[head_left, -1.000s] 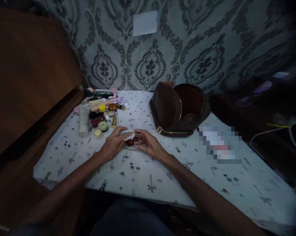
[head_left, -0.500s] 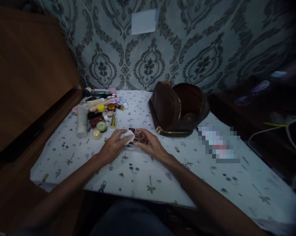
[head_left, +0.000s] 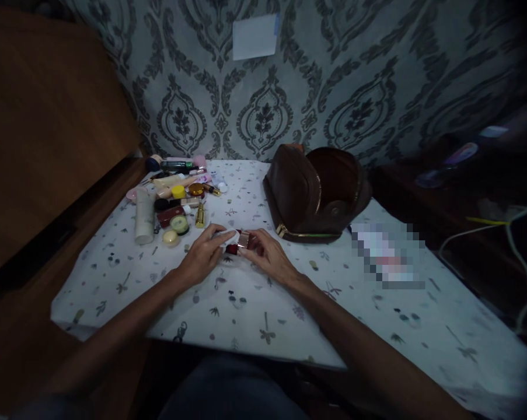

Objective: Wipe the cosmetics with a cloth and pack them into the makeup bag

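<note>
Over the middle of the table, my right hand [head_left: 269, 256] grips the end of a small dark red bottle [head_left: 231, 249] with a shiny rose-gold cap [head_left: 244, 240]. I cannot tell exactly what kind of bottle it is. My left hand [head_left: 203, 255] is closed on a white wipe [head_left: 230, 238], pressing it onto the red part. The fingers and wipe hide much of the bottle. Just left of my left hand lie a cream-coloured round jar [head_left: 170, 237], a green-lidded jar [head_left: 179, 224] and a gold lipstick tube [head_left: 200, 216].
A brown zippered bag [head_left: 293, 192] stands open at the back right. More cosmetics, including a pale tube [head_left: 145, 219] and a yellow-capped item [head_left: 178, 191], lie at the back left. A blurred-out flat object [head_left: 386, 254] rests on the right. Wooden furniture [head_left: 48, 128] borders the left side.
The bottle has turned in my hands, so its cap shows a broader shiny face. The wipe now lies flatter over the red part. The cosmetics and bag stay where they were.
</note>
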The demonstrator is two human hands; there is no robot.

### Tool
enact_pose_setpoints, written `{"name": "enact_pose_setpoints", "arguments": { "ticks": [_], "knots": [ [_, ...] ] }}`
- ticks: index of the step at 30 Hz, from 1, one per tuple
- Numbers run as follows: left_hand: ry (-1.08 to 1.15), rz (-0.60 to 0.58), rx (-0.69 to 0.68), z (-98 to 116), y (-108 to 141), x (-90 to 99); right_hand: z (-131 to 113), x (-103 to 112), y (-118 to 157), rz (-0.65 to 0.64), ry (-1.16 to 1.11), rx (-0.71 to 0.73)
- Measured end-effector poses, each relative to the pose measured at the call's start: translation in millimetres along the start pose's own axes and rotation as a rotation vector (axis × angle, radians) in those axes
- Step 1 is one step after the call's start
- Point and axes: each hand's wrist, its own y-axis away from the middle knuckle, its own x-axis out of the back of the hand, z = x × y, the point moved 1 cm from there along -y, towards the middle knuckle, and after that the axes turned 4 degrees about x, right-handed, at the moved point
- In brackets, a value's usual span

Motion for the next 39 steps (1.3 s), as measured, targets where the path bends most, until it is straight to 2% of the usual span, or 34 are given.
{"name": "enact_pose_setpoints", "arguments": {
  "ticks": [6,17,24,28,35,39],
  "knots": [
    [-0.028,0.007,0.013,-0.4,-3.9,-2.5,2.4,-2.8,1.5,-0.014,-0.093,-0.062],
    [-0.17,0.014,-0.17,-2.9,10.5,1.2,-3.1,0.7,-1.1,-0.005,-0.193,-0.113],
    [-0.074,-0.033,-0.1,-1.4,7.0,3.7,-0.1,1.5,-0.8,0.022,-0.128,-0.089],
    [-0.049,-0.043,-0.07,0.4,2.2,1.7,3.2,0.9,-0.1,0.0,-0.175,-0.089],
    [-0.189,-0.006,-0.156,-1.8,5.6,-0.1,-0.2,3.0,-0.4,-0.032,-0.178,-0.064],
    [-0.268,-0.024,-0.165,-4.4,8.6,-0.6,-3.3,3.6,-0.8,-0.021,-0.176,-0.067]
  ]
}}
